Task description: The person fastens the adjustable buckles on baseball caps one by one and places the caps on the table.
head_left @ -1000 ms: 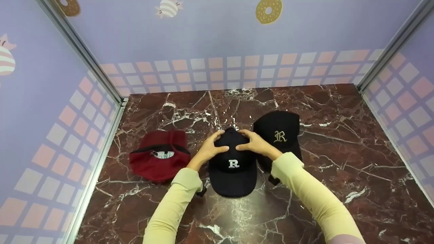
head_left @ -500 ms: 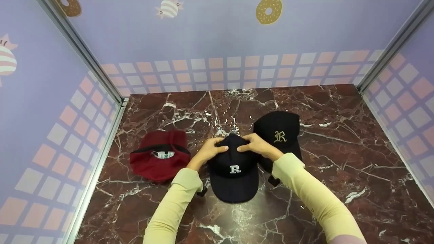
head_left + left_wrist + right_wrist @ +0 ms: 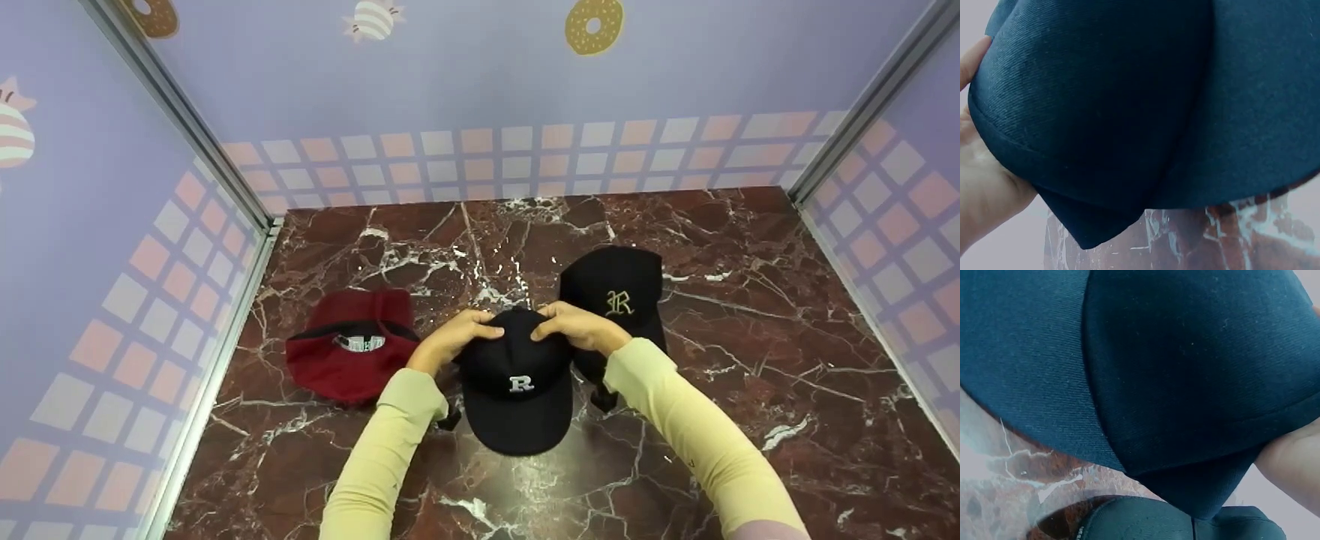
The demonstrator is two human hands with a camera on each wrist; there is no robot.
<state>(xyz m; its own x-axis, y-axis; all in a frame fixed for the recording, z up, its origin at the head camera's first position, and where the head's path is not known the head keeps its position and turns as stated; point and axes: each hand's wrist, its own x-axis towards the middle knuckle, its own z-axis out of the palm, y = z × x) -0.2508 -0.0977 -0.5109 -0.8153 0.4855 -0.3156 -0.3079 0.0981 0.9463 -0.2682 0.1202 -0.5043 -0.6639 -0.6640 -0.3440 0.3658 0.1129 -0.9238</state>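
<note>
A black baseball cap (image 3: 517, 424) with a white letter R is held between both hands in the middle, its brim facing me. My left hand (image 3: 457, 337) grips the left side of the crown, thumb on top, other fingers largely hidden behind. On the opposite side my right hand (image 3: 581, 328) holds the crown in the same way. Both wrist views are mostly filled by the dark cap, as with the crown panel (image 3: 1100, 112) at left. Slightly behind the right hand lies another black cap (image 3: 611, 274) with a gold letter R, partly covered by that hand.
To the left lies a dark red cap (image 3: 345, 371) with its opening turned toward me. The brown marble-patterned tabletop (image 3: 750, 315) carries all the caps. Patterned purple panels (image 3: 480, 82) stand at the back and both sides.
The cap with the white R has shifted a little toward me, and its crown top sits lower in view. Both hands have come along with it. The other two caps stay put.
</note>
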